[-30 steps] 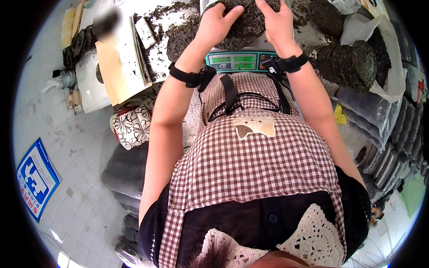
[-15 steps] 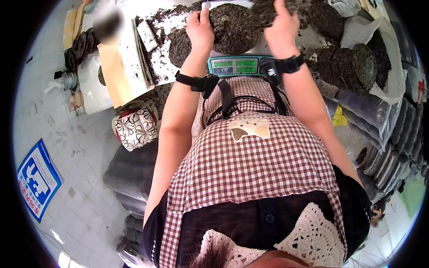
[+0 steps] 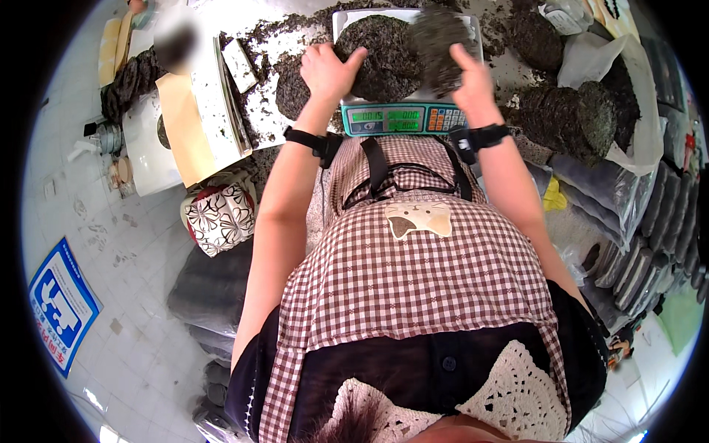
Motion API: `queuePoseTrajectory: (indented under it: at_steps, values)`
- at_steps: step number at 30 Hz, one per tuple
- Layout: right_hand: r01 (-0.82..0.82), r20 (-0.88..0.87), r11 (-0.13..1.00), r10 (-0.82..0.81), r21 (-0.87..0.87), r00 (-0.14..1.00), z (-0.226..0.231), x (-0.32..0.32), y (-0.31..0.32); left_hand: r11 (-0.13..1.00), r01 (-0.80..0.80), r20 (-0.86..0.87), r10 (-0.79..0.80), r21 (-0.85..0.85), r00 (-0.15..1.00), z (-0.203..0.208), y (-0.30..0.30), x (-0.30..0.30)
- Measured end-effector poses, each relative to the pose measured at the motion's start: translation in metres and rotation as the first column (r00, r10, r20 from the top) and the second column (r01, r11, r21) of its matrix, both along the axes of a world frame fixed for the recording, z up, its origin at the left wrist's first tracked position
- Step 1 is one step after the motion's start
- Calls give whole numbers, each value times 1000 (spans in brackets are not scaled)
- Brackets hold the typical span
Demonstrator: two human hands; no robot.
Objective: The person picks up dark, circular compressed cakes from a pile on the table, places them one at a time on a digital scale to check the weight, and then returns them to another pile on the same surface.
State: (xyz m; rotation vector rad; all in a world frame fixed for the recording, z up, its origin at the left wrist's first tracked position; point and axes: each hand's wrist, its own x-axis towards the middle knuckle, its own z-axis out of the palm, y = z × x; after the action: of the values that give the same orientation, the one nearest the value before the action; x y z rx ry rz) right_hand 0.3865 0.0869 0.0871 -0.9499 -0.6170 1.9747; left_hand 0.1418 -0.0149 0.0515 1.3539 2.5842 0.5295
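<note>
A round, flat cake of dark dried seaweed (image 3: pixel 384 59) lies on the white tray of a digital scale (image 3: pixel 445 118) with a teal front panel and lit green displays. My left hand (image 3: pixel 328 72) is at this cake's left edge, thumb apart from the fingers, holding nothing. My right hand (image 3: pixel 473 83) grips a second dried seaweed cake (image 3: pixel 443 52) by its right side; motion smears it, and it is tilted over the right part of the tray. Whether it touches the tray I cannot tell. Another seaweed cake (image 3: pixel 297 90) lies left of the scale, partly behind my left hand.
A row of seaweed cakes (image 3: pixel 554 114) stands on edge at the right, beside a clear plastic bag (image 3: pixel 591 55). Seaweed crumbs litter the white table (image 3: pixel 269 55). At left lie a white block (image 3: pixel 240 65) and tan card (image 3: pixel 185 125). Bagged dark stacks (image 3: pixel 635 273) fill the lower right.
Both hands have come down toward me. My left hand has left the scale's upper left corner and spread its fingers. My right hand has lowered the gripped seaweed cake, uncovering the scale's keypad.
</note>
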Motion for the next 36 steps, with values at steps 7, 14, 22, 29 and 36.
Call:
queuePoseTrajectory:
  at_steps: [7,14,22,29,36]
  values:
    - [-107,-18,993,106,-40,994,-6,-69,-34,966,-214,613,85,142,786,31,-5,14]
    - [76,-111,990,-63,116,992,25,-28,22,844,-434,804,6,315,594,27,96,-91]
    - [170,2,979,-171,109,985,34,67,19,829,-395,492,172,397,854,-30,88,-160]
    - [279,72,960,-279,14,957,38,114,-17,847,190,10,-213,-497,977,-91,-87,-42]
    - [106,294,982,-149,155,944,68,79,4,947,209,271,-140,-245,952,-104,-89,-70]
